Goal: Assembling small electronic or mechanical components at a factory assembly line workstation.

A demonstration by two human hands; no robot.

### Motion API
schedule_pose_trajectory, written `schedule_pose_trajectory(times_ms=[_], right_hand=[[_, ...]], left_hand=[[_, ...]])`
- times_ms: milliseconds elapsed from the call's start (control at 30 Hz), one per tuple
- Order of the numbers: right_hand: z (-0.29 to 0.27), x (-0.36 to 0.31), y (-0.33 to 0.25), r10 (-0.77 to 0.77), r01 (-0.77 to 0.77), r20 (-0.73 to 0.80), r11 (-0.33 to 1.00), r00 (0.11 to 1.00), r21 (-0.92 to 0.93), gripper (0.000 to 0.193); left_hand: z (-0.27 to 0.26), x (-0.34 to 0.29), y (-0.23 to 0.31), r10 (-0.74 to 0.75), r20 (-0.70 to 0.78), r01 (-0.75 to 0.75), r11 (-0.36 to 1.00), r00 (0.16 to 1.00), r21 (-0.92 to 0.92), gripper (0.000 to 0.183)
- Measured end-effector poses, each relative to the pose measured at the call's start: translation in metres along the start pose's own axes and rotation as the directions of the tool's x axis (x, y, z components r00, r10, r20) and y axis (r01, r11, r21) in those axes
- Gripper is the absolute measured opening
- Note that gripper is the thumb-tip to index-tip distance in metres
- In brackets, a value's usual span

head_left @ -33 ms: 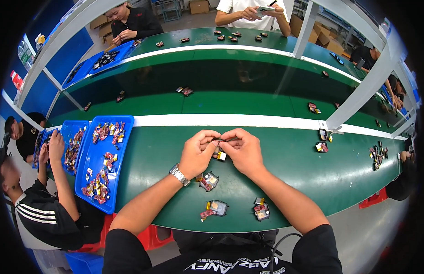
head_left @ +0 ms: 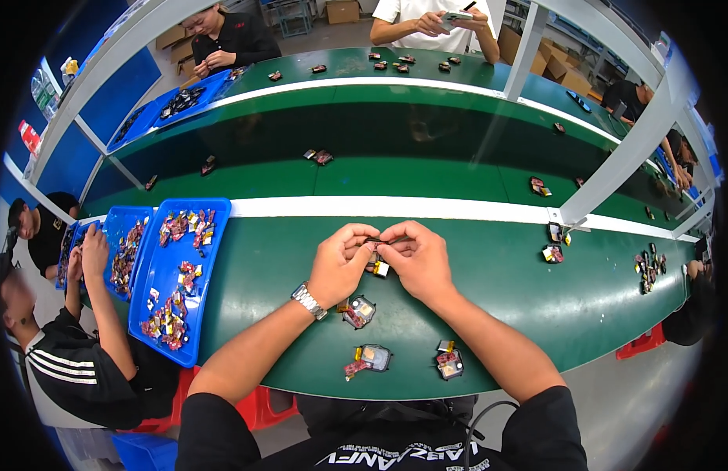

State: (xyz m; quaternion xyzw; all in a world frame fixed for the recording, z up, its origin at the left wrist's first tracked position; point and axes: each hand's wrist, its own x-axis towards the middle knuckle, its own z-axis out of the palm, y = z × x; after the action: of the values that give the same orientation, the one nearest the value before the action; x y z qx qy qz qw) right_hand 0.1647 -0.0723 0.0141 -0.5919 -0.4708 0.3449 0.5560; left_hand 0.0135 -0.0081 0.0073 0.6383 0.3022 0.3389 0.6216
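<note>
Over the green bench, my left hand [head_left: 344, 263] and my right hand [head_left: 417, 261] meet at the fingertips. Between them they pinch a small electronic assembly [head_left: 380, 268], with a dark case and a yellow-and-white part hanging below the thumbs. My fingers hide most of it. Closer to me lie three similar assemblies, each a dark case with a reddish board and a yellow bit attached: one [head_left: 359, 312] just below my left hand, another [head_left: 373, 358] near the front edge, and a third [head_left: 449, 360] below my right forearm.
A blue tray [head_left: 148, 302] of loose red-and-yellow electronic parts stands left, with another blue tray [head_left: 118, 228] beside it. A white rail [head_left: 356, 206] separates the bench from a green conveyor [head_left: 426, 177]. More assemblies [head_left: 650, 267] lie right. Co-workers sit around; a metal post [head_left: 615, 161] rises right.
</note>
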Motion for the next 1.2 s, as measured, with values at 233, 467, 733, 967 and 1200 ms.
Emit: schedule_pose_trajectory(times_ms=[233,467,733,967,1200], right_hand=[[-0.019,0.049,0.0,-0.029,0.03,0.052,0.999,0.998,-0.025,0.014],[-0.047,0.174,0.022,0.057,-0.124,-0.218,0.943,0.974,-0.308,0.025],[0.022,0.185,0.006,-0.45,0.291,-0.01,0.594,0.893,-0.75,0.041],[0.065,0.181,0.016,-0.222,0.129,-0.036,0.682,0.974,-0.72,0.058],[-0.013,0.088,-0.033,-0.26,0.391,0.445,0.891,0.857,-0.231,0.058]], left_hand=[[-0.006,0.008,0.005,0.046,-0.06,-0.055,0.988,0.997,-0.145,0.025],[-0.031,0.021,-0.013,0.052,-0.093,-0.054,0.999,0.994,-0.01,0.02],[-0.032,0.016,-0.002,0.085,-0.056,-0.083,0.995,0.995,0.05,0.014],[-0.044,0.022,-0.003,0.003,-0.145,-0.005,1.0,0.989,-0.009,0.012],[-0.059,0.02,0.017,-0.275,-0.017,0.246,0.884,0.961,-0.398,0.029]])
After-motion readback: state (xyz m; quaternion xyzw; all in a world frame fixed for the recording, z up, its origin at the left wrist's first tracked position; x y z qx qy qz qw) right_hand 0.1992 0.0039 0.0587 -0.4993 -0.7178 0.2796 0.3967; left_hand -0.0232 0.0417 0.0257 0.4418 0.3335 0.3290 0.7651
